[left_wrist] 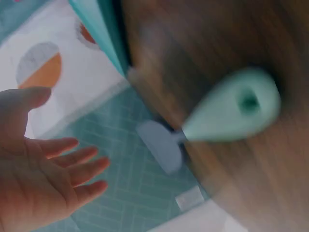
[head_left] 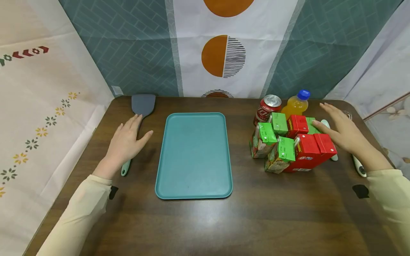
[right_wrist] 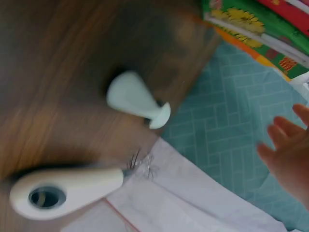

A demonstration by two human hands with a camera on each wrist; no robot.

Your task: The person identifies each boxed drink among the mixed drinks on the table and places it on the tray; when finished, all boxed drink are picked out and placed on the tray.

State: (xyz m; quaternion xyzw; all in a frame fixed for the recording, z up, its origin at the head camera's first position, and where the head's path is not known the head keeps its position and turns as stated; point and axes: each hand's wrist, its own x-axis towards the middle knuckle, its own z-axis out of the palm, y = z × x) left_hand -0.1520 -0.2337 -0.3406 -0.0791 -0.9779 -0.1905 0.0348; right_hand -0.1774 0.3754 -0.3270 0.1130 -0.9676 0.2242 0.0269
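Hands both unloaded. Left hand (head_left: pixel 126 140): fingers extended, thumb spread wide, nothing in its palm per left wrist view. It's over the spatula (head_left: pixel 143 104); grey blade lies just past the fingertips, pale green handle end sticks out on the person's side of the palm. Right hand (head_left: pixel 346 133): fingers extended, thumb out toward the cartons, nothing gripped. Can't tell from the head view whether the thumb touches them. Red cartons (head_left: pixel 309 149) and green cartons (head_left: pixel 286 149) stand bunched just left of right hand, red ones at the front nearer to it. Red can (head_left: pixel 267 108) and blue-capped bottle (head_left: pixel 295 106) stand behind the bunch, ahead-left of right hand. Pale green utensil (right_wrist: pixel 130 94) lies under right hand, mostly hidden in head view; type unclear. White-handled whisk (right_wrist: pixel 67 191) lies to the right of it, partly behind the wrist. Teal tray (head_left: pixel 194 156) lies flat between the hands, nearer left. Wood table (head_left: pixel 205 220) under everything; patterned cloth (head_left: pixel 128 53) hangs beyond both hands.
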